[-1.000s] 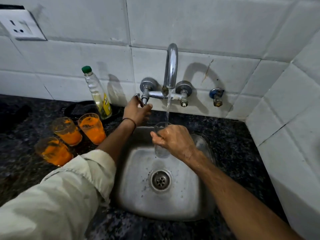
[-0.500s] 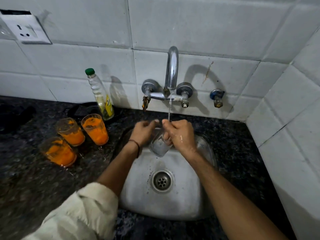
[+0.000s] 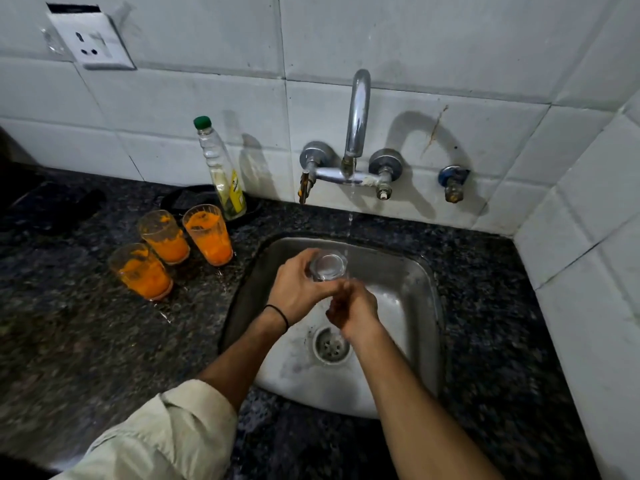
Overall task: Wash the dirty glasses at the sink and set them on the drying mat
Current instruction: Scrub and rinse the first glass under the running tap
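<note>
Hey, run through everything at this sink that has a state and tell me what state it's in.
Tap, running, thin stream.
Clear glass, tipped over the sink, base towards the camera, at the stream.
Left hand, grips the clear glass.
Right hand, at the glass's near end, blurred, grip unclear.
Orange-stained glasses, three, upright on the counter, unwashed.
Bottle, upright, capped.
Sink, wet, drain open.

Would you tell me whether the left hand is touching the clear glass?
Touching. The head view shows the left hand gripping the clear glass above the sink.
</note>
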